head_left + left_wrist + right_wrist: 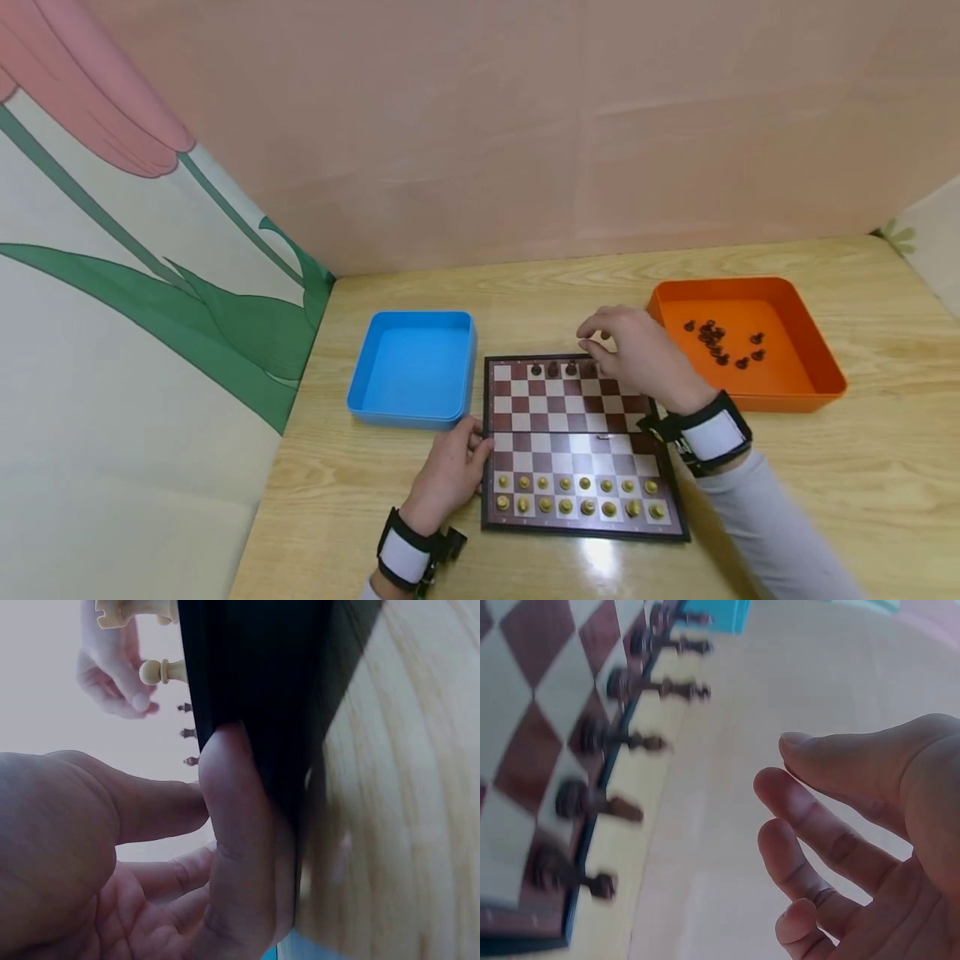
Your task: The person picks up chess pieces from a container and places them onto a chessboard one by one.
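Note:
A chessboard (pixel 547 406) with red-brown and white squares lies on the table. My left hand (pixel 447 468) grips its left edge; in the left wrist view the thumb touches the rim and a finger (pixel 236 795) presses the dark side wall. Above the board's far edge hovers my right hand (pixel 641 350), its thumb and fingers slightly bent and nothing between them. Dark chess pieces (pixel 553 368) stand along the far row, part of which the right hand hides in the head view. The right wrist view shows several of these dark pieces (pixel 622 740) upright, somewhat blurred. Two rows of gold pieces (pixel 587 506) fill the near side.
To the board's right stands an orange tray (pixel 813 367) holding several loose dark pieces (pixel 712 335). A blue tray (pixel 412 367) is at the board's left, close to my left hand. A small reddish piece (pixel 603 437) lies near the board's middle fold. Behind the wooden table (pixel 315 467) rises a wall.

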{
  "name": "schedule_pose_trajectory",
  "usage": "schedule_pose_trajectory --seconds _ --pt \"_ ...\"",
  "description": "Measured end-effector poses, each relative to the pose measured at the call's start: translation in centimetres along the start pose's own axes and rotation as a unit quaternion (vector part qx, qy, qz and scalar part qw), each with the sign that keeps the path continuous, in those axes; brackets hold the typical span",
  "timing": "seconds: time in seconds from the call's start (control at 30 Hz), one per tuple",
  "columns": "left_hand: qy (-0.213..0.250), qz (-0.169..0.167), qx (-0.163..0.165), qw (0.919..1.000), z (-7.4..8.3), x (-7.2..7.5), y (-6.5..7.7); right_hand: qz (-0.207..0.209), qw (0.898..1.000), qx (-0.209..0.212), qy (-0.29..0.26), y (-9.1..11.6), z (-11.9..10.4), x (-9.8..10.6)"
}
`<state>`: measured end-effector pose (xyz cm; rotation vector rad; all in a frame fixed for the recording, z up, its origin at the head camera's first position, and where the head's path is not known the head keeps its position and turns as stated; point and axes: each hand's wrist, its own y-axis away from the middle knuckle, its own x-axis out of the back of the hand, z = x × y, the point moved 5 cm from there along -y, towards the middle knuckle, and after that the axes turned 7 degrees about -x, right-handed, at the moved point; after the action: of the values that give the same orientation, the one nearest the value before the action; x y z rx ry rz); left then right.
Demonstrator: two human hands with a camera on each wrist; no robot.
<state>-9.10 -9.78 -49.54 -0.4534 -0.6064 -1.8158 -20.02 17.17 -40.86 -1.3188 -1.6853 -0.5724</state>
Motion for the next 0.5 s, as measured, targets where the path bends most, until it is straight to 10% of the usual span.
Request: schedule_pose_trajectory --seconds 0.5 --pt "0.008 -0.003 -0.002 1.0000 0.0 0.1 0.1 0.063 0.994 -0.093 -0.005 2.3 7.3 5.5"
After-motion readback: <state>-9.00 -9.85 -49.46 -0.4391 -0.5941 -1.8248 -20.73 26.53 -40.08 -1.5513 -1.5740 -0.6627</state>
